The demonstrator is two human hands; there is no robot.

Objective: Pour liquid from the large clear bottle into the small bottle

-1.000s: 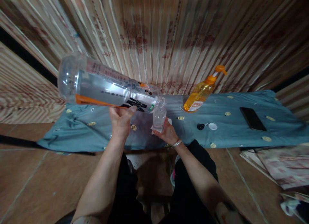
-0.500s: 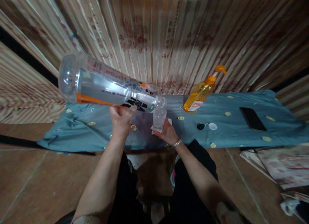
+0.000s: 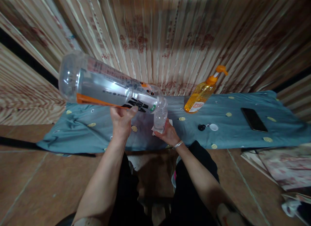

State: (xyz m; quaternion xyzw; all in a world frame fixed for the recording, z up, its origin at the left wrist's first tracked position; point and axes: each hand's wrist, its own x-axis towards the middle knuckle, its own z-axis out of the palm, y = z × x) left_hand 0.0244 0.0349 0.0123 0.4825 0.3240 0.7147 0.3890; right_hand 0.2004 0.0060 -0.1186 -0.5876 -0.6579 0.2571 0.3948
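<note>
My left hand [image 3: 122, 122] is wrapped round the neck end of a large clear plastic bottle [image 3: 104, 85] with a silver and orange label. That bottle is tilted nearly flat, base up to the left, mouth pointing right. Its mouth meets the top of a small clear bottle [image 3: 160, 117], which my right hand [image 3: 169, 134] grips near its base. The small bottle stands about upright and looks clear inside; its liquid level I cannot make out. Some white paper [image 3: 170, 122] shows behind and under the small bottle. Part of my left hand's fingers is hidden beneath the large bottle.
A pump bottle of orange liquid [image 3: 198, 96] stands on the teal cloth [image 3: 80, 132] to the right. Beyond it lie a black cap [image 3: 201, 127], a white cap [image 3: 213, 127] and a phone [image 3: 254, 119]. A patterned curtain [image 3: 155, 41] hangs behind the narrow table.
</note>
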